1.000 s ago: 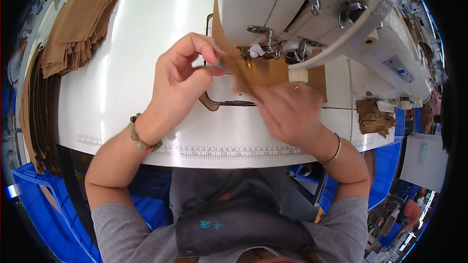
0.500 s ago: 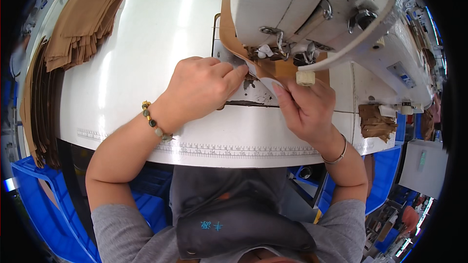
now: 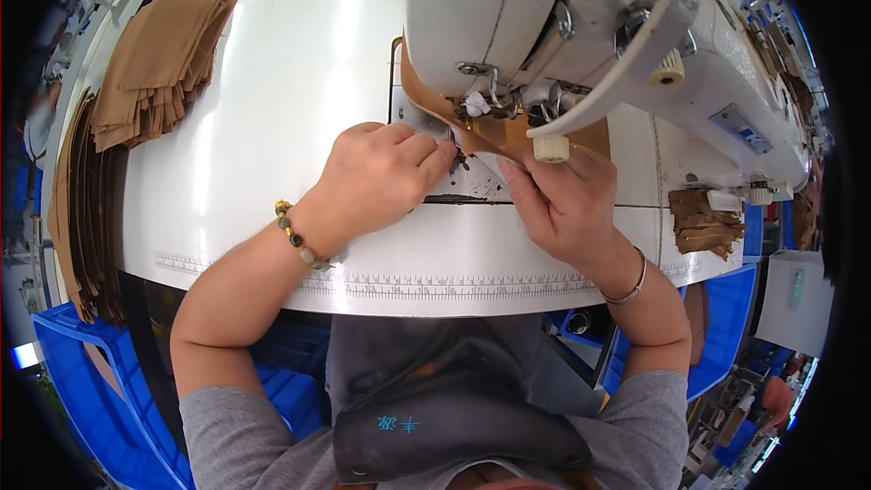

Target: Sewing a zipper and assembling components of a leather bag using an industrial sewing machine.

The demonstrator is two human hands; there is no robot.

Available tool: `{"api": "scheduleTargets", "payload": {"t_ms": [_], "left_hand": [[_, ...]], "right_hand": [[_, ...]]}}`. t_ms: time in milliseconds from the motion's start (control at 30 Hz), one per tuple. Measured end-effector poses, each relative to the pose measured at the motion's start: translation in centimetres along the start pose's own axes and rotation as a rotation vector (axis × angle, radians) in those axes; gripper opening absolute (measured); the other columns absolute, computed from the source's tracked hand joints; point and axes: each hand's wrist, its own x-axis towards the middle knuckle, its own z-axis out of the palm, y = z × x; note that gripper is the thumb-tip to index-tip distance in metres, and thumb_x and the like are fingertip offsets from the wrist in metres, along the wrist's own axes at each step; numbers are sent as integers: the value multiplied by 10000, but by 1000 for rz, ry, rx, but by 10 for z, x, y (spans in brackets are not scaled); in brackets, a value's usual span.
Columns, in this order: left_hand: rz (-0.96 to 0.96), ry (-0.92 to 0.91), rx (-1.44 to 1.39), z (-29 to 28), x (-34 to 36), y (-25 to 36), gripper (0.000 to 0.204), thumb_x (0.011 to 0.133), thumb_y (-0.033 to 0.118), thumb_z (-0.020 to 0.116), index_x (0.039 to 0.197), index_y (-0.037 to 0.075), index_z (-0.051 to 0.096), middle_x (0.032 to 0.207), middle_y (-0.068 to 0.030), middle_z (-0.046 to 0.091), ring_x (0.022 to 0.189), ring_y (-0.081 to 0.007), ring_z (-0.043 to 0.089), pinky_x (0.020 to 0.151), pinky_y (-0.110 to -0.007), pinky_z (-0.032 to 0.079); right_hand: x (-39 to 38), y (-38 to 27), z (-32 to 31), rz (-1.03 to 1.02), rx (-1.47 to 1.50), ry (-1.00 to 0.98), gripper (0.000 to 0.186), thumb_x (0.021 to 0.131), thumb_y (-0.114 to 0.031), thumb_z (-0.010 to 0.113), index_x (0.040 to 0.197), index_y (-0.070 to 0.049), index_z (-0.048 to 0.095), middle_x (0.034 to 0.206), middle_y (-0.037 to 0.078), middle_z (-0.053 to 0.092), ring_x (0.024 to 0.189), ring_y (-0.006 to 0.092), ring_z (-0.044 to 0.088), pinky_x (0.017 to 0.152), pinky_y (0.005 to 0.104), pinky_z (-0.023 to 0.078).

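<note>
Under the head of a white sewing machine lies a bent tan piece of leather or fabric with a pale underside. My left hand is closed, thumb and index finger pinching at the piece's near-left edge, close to the needle area. The right hand grips the near-right part, its thumb toward me and the other fingers partly hidden behind the fold. Both hands are just above the metal plate set in the table. The machine head hides the needle and much of the piece.
A stack of tan pieces lies at the far left, with darker-edged pieces hanging over the table edge. Small brown pieces sit at the right. A printed ruler runs along the front edge. Blue bins stand below.
The tan piece's far end, which stuck out beyond the machine head's left side, now shows much less. Less of the pale underside is visible by my right thumb. The whole view has shifted slightly.
</note>
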Motion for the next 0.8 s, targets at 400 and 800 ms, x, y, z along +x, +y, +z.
{"api": "scheduleTargets", "payload": {"t_ms": [400,800], "left_hand": [[-69,-115,-216,3,-1,-8,76,647,88,719,680,73,652,687,-48,634,641,-220,658,551,-356,528],[-279,-259,-163,-36,3,-6,120,746,137,808,747,80,702,641,-41,621,614,-234,634,551,-353,504]], "right_hand": [[0,10,5,360,605,-87,192,997,-174,626,1079,-55,752,809,129,667,713,300,648,646,401,507],[-10,-6,22,51,-244,-337,441,807,-79,736,1247,-98,747,1015,46,646,873,254,651,786,389,520]]}}
